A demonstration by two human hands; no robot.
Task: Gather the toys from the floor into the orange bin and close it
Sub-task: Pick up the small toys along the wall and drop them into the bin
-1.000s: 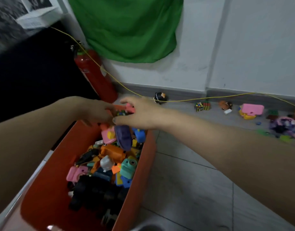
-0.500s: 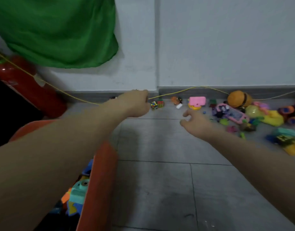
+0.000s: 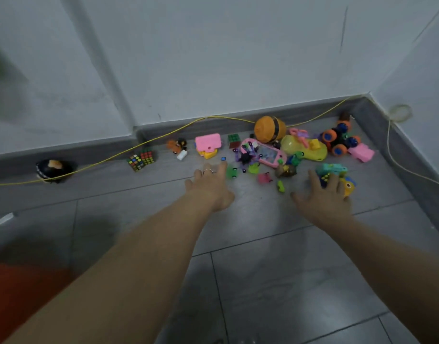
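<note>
A pile of toys lies against the far skirting: a pink block toy (image 3: 208,144), an orange round toy (image 3: 269,129), a pink handheld game (image 3: 268,153), a yellow-green toy (image 3: 304,147), an orange-wheeled car (image 3: 338,140), small green pieces (image 3: 280,186). My left hand (image 3: 209,186) reaches out with spread fingers just short of a green piece (image 3: 232,173), holding nothing. My right hand (image 3: 324,197) stretches, fingers spread, onto a teal and yellow toy (image 3: 337,176). Only a blurred corner of the orange bin (image 3: 17,291) shows at lower left.
Two puzzle cubes (image 3: 141,160) and a black round toy (image 3: 54,170) sit further left along the wall. A yellow cord (image 3: 163,136) runs along the skirting and up the right corner. Grey tiled floor (image 3: 263,281) spreads between me and the toys.
The view has swung right, away from the bin. Both hands have moved forward and right to the toy pile; the right hand has come down on the teal and yellow toy.
</note>
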